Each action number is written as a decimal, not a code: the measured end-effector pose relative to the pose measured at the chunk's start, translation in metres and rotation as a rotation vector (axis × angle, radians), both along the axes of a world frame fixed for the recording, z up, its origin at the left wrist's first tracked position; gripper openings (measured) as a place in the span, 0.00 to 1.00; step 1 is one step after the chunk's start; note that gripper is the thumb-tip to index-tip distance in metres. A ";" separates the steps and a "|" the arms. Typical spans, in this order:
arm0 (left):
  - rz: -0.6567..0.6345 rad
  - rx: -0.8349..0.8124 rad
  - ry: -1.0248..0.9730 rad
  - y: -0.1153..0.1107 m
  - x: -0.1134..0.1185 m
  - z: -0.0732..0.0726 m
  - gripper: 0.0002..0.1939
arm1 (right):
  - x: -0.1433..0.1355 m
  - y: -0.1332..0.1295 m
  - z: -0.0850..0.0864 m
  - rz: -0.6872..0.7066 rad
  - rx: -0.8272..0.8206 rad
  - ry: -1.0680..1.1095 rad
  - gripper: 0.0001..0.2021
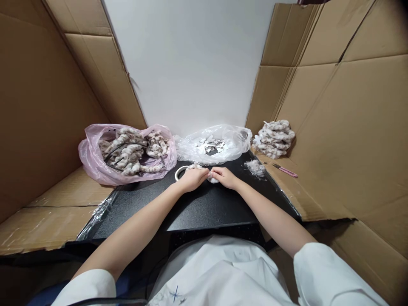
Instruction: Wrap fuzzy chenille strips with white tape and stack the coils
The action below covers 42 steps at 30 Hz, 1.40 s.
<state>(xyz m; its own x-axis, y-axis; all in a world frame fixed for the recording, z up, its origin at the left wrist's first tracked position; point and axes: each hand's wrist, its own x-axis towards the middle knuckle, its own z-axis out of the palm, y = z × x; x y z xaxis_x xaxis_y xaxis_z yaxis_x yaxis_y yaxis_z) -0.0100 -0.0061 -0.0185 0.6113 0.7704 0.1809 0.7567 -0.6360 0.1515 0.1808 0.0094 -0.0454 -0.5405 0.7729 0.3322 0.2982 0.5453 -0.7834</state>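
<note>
A small piece of fluffy white-brown material [213, 179] shows between my hands over the black table. My left hand [194, 179] is closed on it, its fingertips meeting those of my right hand [225, 177], which pinches its other side. More of the same fluff shows just behind my left hand. A white ring, like a tape roll [177, 173], lies beside my left hand and is partly covered by it. The fingers hide much of the piece.
A pink bag [91, 170] of fluffy strands and dark cords sits left. Behind my hands is a clear bag [236, 138] with small metallic pieces. Bundled fluffy rings [276, 139], loose fluff [255, 168] and pink-handled snips [287, 171] lie right. Cardboard walls [357, 127] flank the black table [204, 212].
</note>
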 end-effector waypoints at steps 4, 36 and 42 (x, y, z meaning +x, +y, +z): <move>0.020 -0.012 0.016 -0.001 0.002 0.001 0.20 | -0.001 0.001 -0.002 -0.004 0.003 -0.005 0.15; -0.024 0.042 0.014 0.005 -0.005 -0.002 0.18 | 0.004 0.000 0.004 -0.009 -0.010 0.000 0.13; -0.029 0.010 -0.022 0.005 -0.005 -0.002 0.17 | 0.003 0.000 0.001 0.008 -0.024 -0.007 0.14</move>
<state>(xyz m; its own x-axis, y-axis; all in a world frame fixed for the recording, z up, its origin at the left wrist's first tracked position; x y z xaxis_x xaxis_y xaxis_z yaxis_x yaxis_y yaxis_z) -0.0152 -0.0014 -0.0207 0.6289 0.7507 0.2023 0.7347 -0.6589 0.1616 0.1837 0.0092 -0.0443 -0.5488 0.7765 0.3096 0.2994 0.5284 -0.7945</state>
